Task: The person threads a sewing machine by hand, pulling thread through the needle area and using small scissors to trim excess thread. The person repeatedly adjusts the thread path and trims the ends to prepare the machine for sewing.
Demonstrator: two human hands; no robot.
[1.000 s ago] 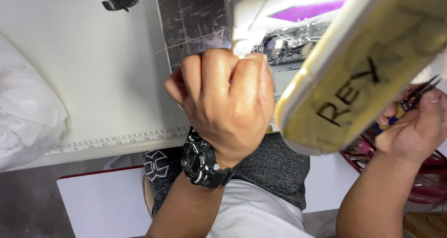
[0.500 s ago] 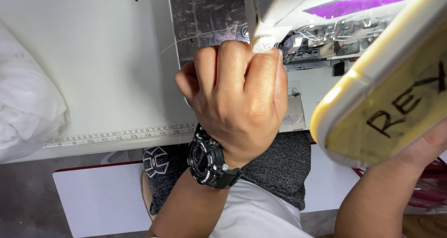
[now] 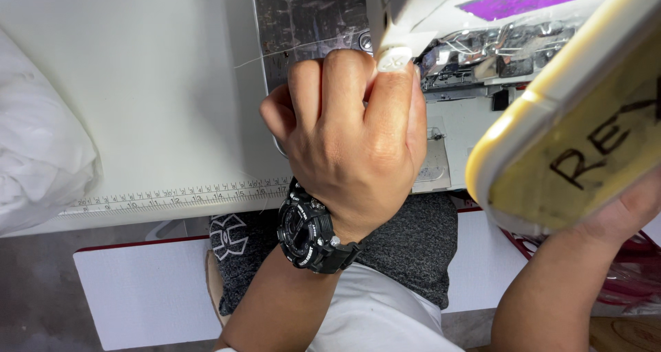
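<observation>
- The left hand (image 3: 348,135) is seen from behind, curled into a loose fist at the needle area of a white sewing machine (image 3: 441,14); its fingertips are tucked under and hidden, so what they pinch cannot be told.
- A fine pale thread (image 3: 258,57) is seen running from the left hand's knuckles out over the white table (image 3: 138,83), which suggests, as a judgement, that threading or thread handling at the needle is in hand and not finished; no fabric is seen under the presser foot, so sewing appears not yet begun.
- The left wrist, ringed by a black wristwatch (image 3: 310,231), is bent upward, with the forearm rising from the lower edge of the view.
- The right hand (image 3: 630,211) is placed under the yellowed end cover (image 3: 571,138) of the machine head and is mostly hidden by it; whether it is open or closed cannot be told.
- A measuring scale (image 3: 179,195) is printed along the table's near edge, and a white cloth bundle (image 3: 38,152) lies at the far left, well apart from both hands.
- A grey garment (image 3: 413,245) is seen on the lap below the table edge.
</observation>
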